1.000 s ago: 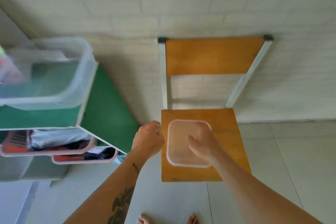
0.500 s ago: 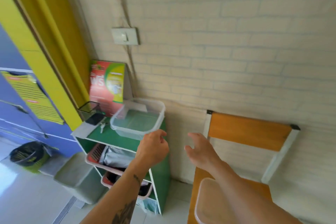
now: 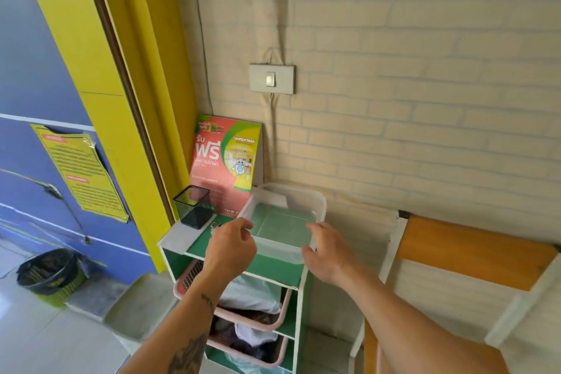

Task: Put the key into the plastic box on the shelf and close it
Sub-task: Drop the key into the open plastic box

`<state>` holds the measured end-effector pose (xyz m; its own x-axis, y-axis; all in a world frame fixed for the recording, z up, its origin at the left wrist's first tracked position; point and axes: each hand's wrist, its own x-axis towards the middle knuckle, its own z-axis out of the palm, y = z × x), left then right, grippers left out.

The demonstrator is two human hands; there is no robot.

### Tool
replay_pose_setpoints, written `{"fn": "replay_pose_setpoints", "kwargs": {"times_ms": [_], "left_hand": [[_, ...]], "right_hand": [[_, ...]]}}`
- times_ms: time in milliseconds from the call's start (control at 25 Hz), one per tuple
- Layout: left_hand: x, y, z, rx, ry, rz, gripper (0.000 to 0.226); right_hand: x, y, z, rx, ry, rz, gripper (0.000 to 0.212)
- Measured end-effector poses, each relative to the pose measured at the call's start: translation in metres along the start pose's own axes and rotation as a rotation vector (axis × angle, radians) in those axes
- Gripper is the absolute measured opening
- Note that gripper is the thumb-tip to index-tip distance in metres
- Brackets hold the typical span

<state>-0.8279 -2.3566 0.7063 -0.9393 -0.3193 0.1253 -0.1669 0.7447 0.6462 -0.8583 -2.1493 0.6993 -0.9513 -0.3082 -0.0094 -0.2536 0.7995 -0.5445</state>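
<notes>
Open, lidless plastic box [image 3: 283, 222] on the shelf [image 3: 273, 267] top, long axis running left to right; nothing visible inside. Key [image 3: 215, 226] on the shelf top between mesh cup [image 3: 192, 206] and left hand [image 3: 232, 247], orientation unclear. Left hand loosely curled, right hand [image 3: 329, 252] spread at the box's near rim; neither holds anything.

Black mesh cup [image 3: 193, 206], red leaflet [image 3: 225, 164], wall switch [image 3: 271, 79], wooden chair [image 3: 473, 255].

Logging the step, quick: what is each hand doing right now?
Left hand: loosely curled, holding nothing, near the key.
Right hand: open, empty, at the plastic box rim.
</notes>
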Motion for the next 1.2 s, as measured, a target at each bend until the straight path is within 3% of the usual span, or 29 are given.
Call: {"fn": "replay_pose_setpoints", "kwargs": {"times_ms": [360, 560, 760, 1000, 1200], "left_hand": [[0.081, -0.112, 0.015, 0.051, -0.068, 0.022, 0.040], [0.100, -0.132, 0.032, 0.174, -0.188, 0.048, 0.050], [0.112, -0.146, 0.040, 0.327, -0.255, 0.128, 0.042], [0.123, -0.147, 0.039, 0.257, -0.265, 0.147, 0.029], [0.121, -0.134, 0.037, -0.089, -0.125, 0.052, 0.033]], "right_hand": [[0.044, -0.029, 0.056, -0.293, -0.062, 0.081, 0.052], [0.053, -0.026, 0.071, -0.440, -0.058, 0.083, 0.027], [0.058, -0.026, 0.082, -0.540, 0.024, 0.062, 0.022], [0.066, -0.024, 0.086, -0.527, 0.037, 0.059, 0.026], [0.067, -0.023, 0.087, -0.525, 0.047, 0.046, 0.028]]}}
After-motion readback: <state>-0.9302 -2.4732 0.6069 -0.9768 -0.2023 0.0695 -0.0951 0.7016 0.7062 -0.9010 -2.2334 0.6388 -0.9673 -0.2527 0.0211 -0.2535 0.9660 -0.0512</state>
